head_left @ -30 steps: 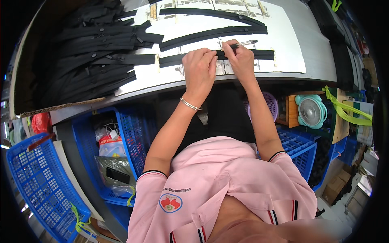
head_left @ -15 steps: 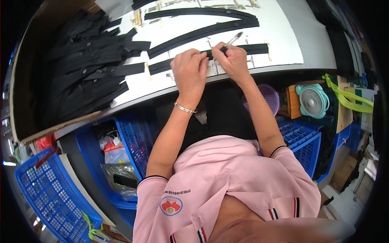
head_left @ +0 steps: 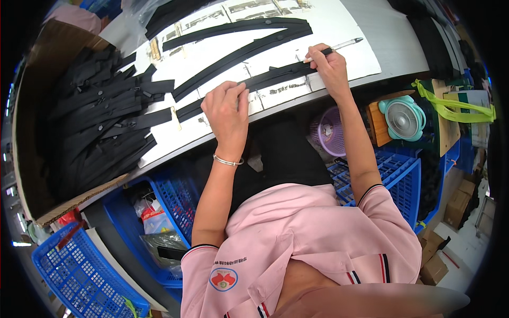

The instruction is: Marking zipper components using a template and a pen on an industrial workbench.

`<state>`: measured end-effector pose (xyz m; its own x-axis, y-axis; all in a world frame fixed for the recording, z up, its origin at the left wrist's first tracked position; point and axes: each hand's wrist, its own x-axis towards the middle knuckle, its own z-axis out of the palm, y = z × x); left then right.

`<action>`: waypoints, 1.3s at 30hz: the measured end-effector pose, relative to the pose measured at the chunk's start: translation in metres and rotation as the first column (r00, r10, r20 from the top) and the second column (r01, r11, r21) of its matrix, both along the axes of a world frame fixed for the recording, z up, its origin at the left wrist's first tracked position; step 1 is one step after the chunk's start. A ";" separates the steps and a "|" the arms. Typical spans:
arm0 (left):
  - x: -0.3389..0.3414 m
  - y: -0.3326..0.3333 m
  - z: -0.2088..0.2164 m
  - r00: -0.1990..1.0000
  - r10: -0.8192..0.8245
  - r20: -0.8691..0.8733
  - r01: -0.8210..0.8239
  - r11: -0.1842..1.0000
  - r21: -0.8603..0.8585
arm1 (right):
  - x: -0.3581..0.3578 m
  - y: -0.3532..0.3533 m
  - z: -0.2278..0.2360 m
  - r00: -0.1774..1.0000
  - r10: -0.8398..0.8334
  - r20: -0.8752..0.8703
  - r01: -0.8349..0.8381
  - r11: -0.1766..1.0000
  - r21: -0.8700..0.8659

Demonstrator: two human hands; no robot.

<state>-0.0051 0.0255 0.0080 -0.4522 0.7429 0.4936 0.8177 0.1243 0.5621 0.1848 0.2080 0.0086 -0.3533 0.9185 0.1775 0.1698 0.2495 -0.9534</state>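
One pen point(head_left: 347, 44) in right hand point(head_left: 330, 68), gripped; one strip point(head_left: 278, 75) at curled fingers of left hand point(head_left: 228, 108), grip there impossible to tell. Two more black lengths point(head_left: 243, 53) meet in V beyond; heap point(head_left: 106, 108) in one carton point(head_left: 63, 42) defies count. Strip: black, narrow, flat, laid slantwise across white sheet point(head_left: 347, 24) on table point(head_left: 395, 45). Hands, nearly together half second ago, now well apart.

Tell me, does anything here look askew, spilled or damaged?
Mildly: the white board has patchy dark smudges beside the black strip between the left hand and the right hand, standing out against the pale surface. Nothing looks spilled.
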 end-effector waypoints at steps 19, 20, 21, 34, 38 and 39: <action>0.053 0.084 -0.004 0.960 -0.277 0.049 0.272 0.959 0.079 | -0.007 -0.004 -0.001 0.991 -0.006 0.133 -0.016 0.987 0.161; 0.053 0.084 -0.004 0.960 -0.275 0.044 0.271 0.960 0.073 | -0.008 -0.003 -0.001 0.988 -0.007 0.157 -0.029 0.973 0.228; 0.053 0.083 -0.003 0.961 -0.273 0.039 0.270 0.961 0.066 | -0.008 -0.003 -0.003 0.987 -0.008 0.158 -0.028 0.974 0.225; 0.059 0.090 -0.004 0.956 -0.294 0.005 0.291 0.950 0.109 | 0.007 0.000 -0.012 0.994 0.061 0.088 -0.077 0.979 0.191; 0.047 0.085 -0.006 0.957 -0.287 -0.047 0.290 0.955 0.061 | -0.002 0.004 -0.015 0.937 0.026 0.349 -0.156 0.924 0.349; 0.045 0.084 -0.008 0.953 -0.300 -0.042 0.302 0.952 0.058 | -0.004 0.005 -0.018 0.945 0.036 0.326 -0.177 0.893 0.415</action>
